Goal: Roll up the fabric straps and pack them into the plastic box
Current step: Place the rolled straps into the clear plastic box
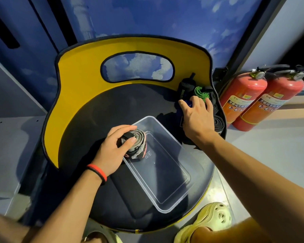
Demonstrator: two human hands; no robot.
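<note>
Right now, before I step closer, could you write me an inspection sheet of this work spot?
Surface: round black seat with a yellow backrest.
Job's things: clear plastic box on the seat; rolled grey strap at its far end; strap pile at the seat's right edge.
Clutter: nothing seen.
Fingers: left hand grips the rolled grey strap; right hand rests on the strap pile, grip unclear.
Cables: nothing seen.
Surroundings: two red fire extinguishers on the right; pale shoes below; blue cloud-print wall behind.

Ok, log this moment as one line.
left hand: holds grey rolled strap at plastic box corner | right hand: on strap pile, grip unclear | plastic box: otherwise empty
</note>
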